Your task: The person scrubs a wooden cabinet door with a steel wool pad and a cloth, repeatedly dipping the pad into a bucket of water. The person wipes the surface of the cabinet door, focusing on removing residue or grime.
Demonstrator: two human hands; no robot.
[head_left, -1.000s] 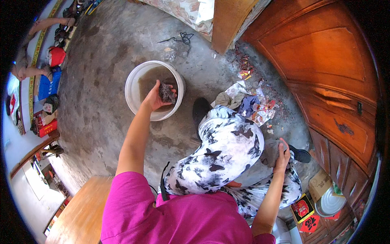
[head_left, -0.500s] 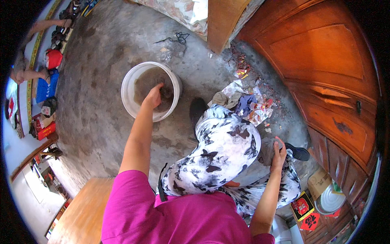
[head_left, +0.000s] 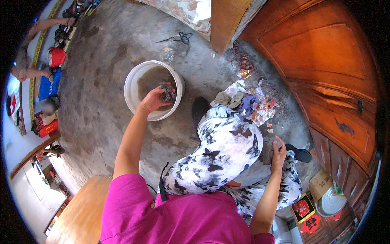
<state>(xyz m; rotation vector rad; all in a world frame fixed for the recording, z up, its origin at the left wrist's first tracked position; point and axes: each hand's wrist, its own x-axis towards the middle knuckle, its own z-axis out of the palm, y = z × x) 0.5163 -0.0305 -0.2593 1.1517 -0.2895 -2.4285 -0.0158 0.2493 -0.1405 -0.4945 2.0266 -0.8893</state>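
Since half a second ago the left hand (head_left: 153, 99) has come up out of the murky water, lifting the dark wet rag (head_left: 166, 92) above the surface; earlier it was dipped low in the white bucket (head_left: 131, 89). Head view, upper centre of the frame: left hand clenched around the rag, fingers wrapped on its near side, held over the bucket's right half, just inside the rim. Bucket stands on grey concrete floor (head_left: 101, 53), brown water inside. Right of centre: right hand (head_left: 278, 149) grips a second grey cloth (head_left: 267, 150) pressed against the knee of the black-and-white patterned trousers (head_left: 221, 150); fingers curled shut on it. Right hand has stayed in the same spot. Pile of crumpled cloths and wrappers (head_left: 248, 103) lies on the floor beside the bucket, to its right, near the brown wooden door (head_left: 325, 57). Lower left of the frame: corner of a wooden bench (head_left: 79, 211). Pink shirt (head_left: 178, 219) fills the bottom edge.
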